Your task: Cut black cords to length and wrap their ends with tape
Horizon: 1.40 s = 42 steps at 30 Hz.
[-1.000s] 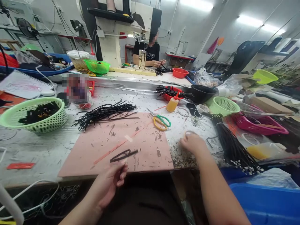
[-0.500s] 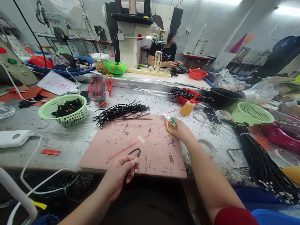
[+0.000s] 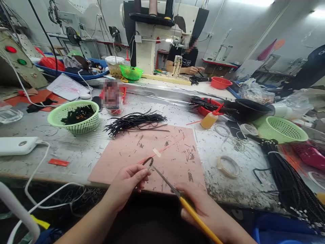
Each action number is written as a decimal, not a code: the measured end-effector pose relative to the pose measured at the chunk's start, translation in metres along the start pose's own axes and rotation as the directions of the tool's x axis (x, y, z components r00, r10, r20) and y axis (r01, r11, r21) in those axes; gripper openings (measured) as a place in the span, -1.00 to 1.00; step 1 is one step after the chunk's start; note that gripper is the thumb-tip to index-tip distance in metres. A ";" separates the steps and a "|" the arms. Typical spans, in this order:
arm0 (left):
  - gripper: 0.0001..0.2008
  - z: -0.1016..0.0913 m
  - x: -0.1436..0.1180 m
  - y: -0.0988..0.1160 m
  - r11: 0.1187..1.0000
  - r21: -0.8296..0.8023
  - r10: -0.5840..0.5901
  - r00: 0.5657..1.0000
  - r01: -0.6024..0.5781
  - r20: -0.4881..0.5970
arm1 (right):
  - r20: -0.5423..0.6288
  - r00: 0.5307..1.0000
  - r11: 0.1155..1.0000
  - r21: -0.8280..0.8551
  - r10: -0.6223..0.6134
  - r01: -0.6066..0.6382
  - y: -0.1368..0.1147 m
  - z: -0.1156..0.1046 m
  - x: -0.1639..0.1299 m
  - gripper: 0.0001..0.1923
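Yellow-handled scissors (image 3: pixel 177 195), lifted off the worktop (image 3: pixel 76 152), now sit in the right hand (image 3: pixel 203 210), blades at the black cord (image 3: pixel 148 161) pinched by left hand (image 3: pixel 128 183) fingers over the pink mat (image 3: pixel 142 149).

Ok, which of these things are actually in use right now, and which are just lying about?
In use:
left hand pinching a looped black cord
right hand holding yellow-handled scissors, tips at the cord
pink mat beneath

Lying about:
green basket
black cord pile
glue bottle
tape roll

scissors (image 3: pixel 177 193) handles hidden in right hand (image 3: pixel 203 211) | jar (image 3: pixel 113 96) blurred (contents unreadable)
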<state>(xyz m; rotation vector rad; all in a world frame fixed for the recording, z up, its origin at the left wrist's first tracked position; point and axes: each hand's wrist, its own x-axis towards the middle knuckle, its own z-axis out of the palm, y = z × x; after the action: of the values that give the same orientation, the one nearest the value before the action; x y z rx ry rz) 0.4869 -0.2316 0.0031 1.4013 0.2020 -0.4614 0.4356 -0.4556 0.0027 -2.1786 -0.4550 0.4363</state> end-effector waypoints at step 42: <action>-0.88 -0.058 0.088 0.129 0.890 0.319 0.393 0.903 -0.326 -0.175 | -0.175 0.955 0.889 0.355 -0.240 0.289 -0.035 -0.010 0.180 -0.68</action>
<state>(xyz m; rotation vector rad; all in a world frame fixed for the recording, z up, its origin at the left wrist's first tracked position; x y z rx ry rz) 0.6285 -0.1796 0.0735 1.7336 0.0609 -0.0080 0.5917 -0.3581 0.0097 -1.7273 -0.5417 0.2103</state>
